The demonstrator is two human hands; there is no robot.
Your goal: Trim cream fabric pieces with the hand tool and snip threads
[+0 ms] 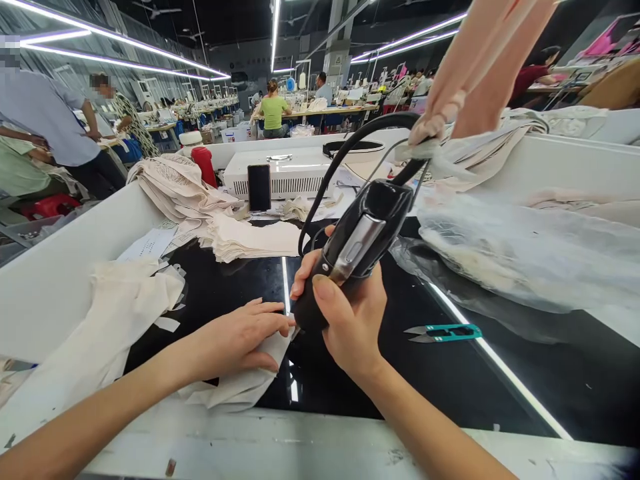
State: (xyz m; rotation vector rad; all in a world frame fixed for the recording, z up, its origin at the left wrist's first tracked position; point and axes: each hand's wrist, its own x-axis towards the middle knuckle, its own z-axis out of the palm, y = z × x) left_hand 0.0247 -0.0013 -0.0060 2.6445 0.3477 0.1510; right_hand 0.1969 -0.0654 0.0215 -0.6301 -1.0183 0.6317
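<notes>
My right hand [345, 317] is closed around a black corded hand tool [357, 243] with a silver trigger, its tip pointing down at a piece of cream cloth [240, 387]. My left hand [240, 337] lies flat on that cloth with fingers stretched out, holding it against the glossy black table [450, 380]. The tool's tip meets the cloth's edge just past my left fingertips. A black cable [345, 150] loops up from the tool toward hanging pink straps [480, 60].
Teal thread snips [445, 332] lie right of my hand. Cream fabric pieces [120, 313] lie left, a stack [250, 240] behind. A clear plastic bag [530, 253] bulges at right. A phone [259, 187] leans on a white machine [295, 170]. People work at the left and far back.
</notes>
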